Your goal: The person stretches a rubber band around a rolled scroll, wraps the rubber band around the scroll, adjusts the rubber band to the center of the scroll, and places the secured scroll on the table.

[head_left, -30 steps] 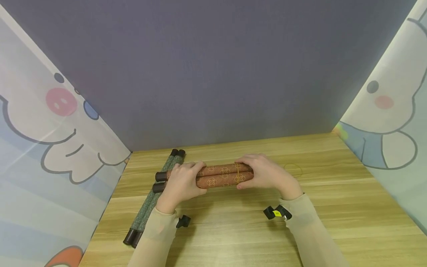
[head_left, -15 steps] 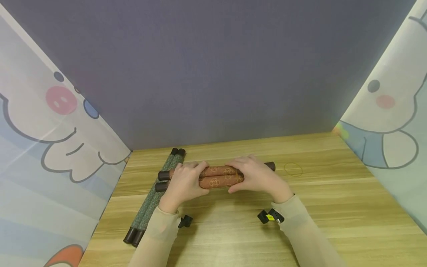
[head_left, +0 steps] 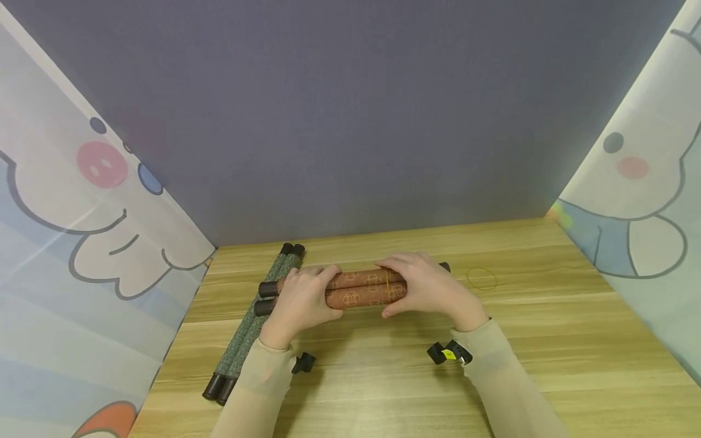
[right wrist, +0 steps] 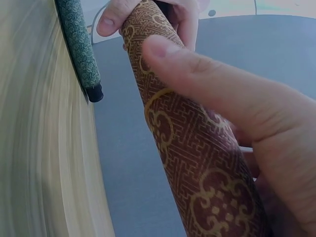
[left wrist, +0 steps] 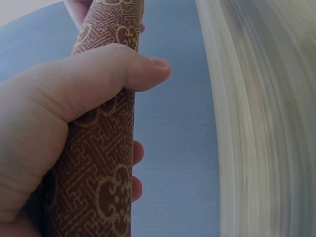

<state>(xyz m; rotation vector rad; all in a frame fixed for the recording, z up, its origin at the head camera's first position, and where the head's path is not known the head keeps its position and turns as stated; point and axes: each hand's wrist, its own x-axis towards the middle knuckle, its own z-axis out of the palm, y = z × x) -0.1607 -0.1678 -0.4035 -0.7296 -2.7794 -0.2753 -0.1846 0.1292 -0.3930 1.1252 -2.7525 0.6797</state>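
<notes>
Two reddish-brown patterned scroll rolls (head_left: 358,297) with dark end knobs lie side by side above the table. My left hand (head_left: 301,304) grips their left part; in the left wrist view its thumb crosses the brocade roll (left wrist: 94,168) and fingertips show at the far edge. My right hand (head_left: 429,286) holds the right part, its thumb along the near side. Just left of that hand a thin yellow rubber band (head_left: 387,286) circles the rolls, also visible as a gold loop (right wrist: 149,103) in the right wrist view. The right hand covers most of the right end.
A pair of green patterned scroll rolls (head_left: 237,344) with dark knobs lies slanted on the wooden table (head_left: 547,340) at left, partly beneath the held rolls. A loose yellow rubber band (head_left: 482,289) lies at right. A grey panel (head_left: 350,121) stands behind.
My right hand shifted left along the rolls, then slightly back right, exposing the upper right knob. The rolls moved a little right. My left hand kept its grip.
</notes>
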